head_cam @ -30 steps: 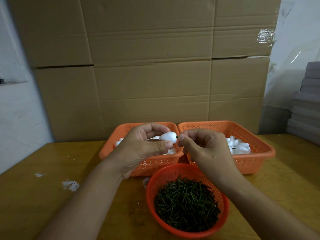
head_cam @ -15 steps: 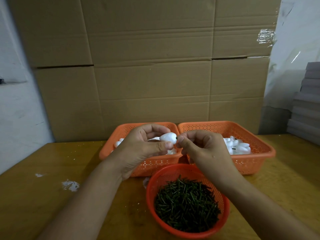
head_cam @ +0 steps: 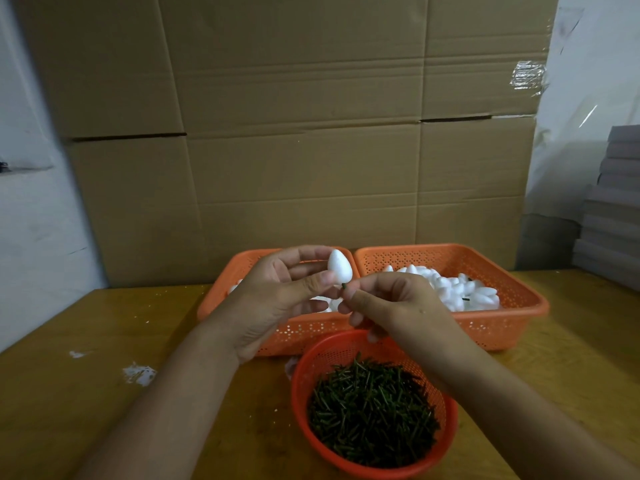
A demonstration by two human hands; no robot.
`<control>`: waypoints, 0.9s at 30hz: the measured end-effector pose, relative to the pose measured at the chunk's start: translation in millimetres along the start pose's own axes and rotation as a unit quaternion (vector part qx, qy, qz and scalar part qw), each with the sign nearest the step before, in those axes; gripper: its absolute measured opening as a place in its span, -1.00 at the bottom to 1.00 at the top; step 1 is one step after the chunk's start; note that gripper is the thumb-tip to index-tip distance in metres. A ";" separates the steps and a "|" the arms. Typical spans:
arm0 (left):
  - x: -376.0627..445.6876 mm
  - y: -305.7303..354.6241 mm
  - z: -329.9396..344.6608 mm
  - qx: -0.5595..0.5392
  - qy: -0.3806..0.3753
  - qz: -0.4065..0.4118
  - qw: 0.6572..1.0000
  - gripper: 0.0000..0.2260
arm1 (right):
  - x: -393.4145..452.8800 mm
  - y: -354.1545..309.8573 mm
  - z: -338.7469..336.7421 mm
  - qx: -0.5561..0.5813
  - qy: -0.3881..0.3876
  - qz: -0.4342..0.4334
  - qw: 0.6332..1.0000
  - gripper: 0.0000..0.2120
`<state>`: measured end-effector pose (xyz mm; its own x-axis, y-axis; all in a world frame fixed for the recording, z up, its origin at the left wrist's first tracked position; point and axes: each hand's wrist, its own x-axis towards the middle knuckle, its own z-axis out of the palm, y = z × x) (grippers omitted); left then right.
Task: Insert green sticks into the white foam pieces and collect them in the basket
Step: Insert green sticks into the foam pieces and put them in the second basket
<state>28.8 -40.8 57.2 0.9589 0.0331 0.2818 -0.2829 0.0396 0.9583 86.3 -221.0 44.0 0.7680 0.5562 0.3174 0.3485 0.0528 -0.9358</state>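
My left hand pinches a white egg-shaped foam piece between thumb and fingers, pointed end up, above the left orange basket. My right hand pinches a short green stick at the foam piece's lower end; the stick touches the foam. A round red basket full of green sticks sits on the table in front of me. The right orange basket holds many white foam pieces, some with green sticks showing.
A wall of cardboard boxes stands right behind the baskets. Grey stacked boards lie at the right edge. White foam crumbs dot the wooden table on the left.
The foam piece has turned from lying sideways to standing pointed end up. My right hand has dropped slightly, with the stick at the foam's lower end.
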 end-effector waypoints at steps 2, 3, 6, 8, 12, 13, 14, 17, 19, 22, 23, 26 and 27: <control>0.0 -0.4 0.4 0.002 -0.003 -0.003 1.000 -0.66 | -0.5 0.5 0.3 0.012 -0.001 0.008 1.000 -0.87; 0.0 -0.4 0.8 0.003 -0.002 -0.004 1.000 -0.65 | -0.7 0.7 0.4 0.021 0.000 0.012 1.000 -0.87; 0.9 -0.8 1.7 0.007 0.012 -0.001 1.000 -0.61 | -0.7 2.3 1.0 0.050 0.007 0.028 0.998 -0.85; 1.5 -1.2 2.7 0.009 0.027 0.000 1.000 -0.57 | -0.4 3.1 1.7 0.058 0.015 0.032 0.998 -0.85; 1.5 -2.2 5.8 0.027 0.043 -0.004 0.999 -0.55 | 0.5 4.4 3.6 0.056 0.034 0.032 0.997 -0.87; 1.3 -2.4 6.5 0.032 0.042 -0.004 0.999 -0.57 | 0.3 4.3 4.4 0.054 0.035 0.032 0.997 -0.87; 1.2 -2.7 7.1 0.038 0.041 -0.003 0.998 -0.59 | -0.1 4.0 5.4 0.050 0.035 0.031 0.998 -0.87; 1.4 -2.7 8.4 0.054 0.045 -0.001 0.998 -0.61 | -1.8 3.0 8.7 0.037 0.036 0.026 0.998 -0.84; 1.5 -2.9 8.3 0.064 0.048 0.000 0.997 -0.60 | -2.9 2.7 9.8 0.031 0.034 0.026 0.999 -0.82; 0.6 -3.8 6.3 0.070 0.046 0.003 0.996 -0.59 | -4.3 2.2 9.5 0.026 0.030 0.018 0.999 -0.79; 0.3 -3.7 5.4 0.067 0.044 0.004 0.997 -0.60 | -4.9 1.6 9.2 0.024 0.027 0.016 0.999 -0.78; 0.7 -3.1 4.5 0.053 0.036 0.009 0.998 -0.60 | -5.4 -0.1 7.6 0.013 0.020 0.016 1.000 -0.79; 1.0 -2.8 4.2 0.050 0.034 0.010 0.998 -0.60 | -5.2 -0.3 7.0 0.011 0.018 0.015 1.000 -0.79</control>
<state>30.6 -45.1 55.0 0.9485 0.1001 0.3004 -0.2956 -0.0606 0.9534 78.4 -218.1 41.6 0.7967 0.5282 0.2938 0.3134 0.0547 -0.9481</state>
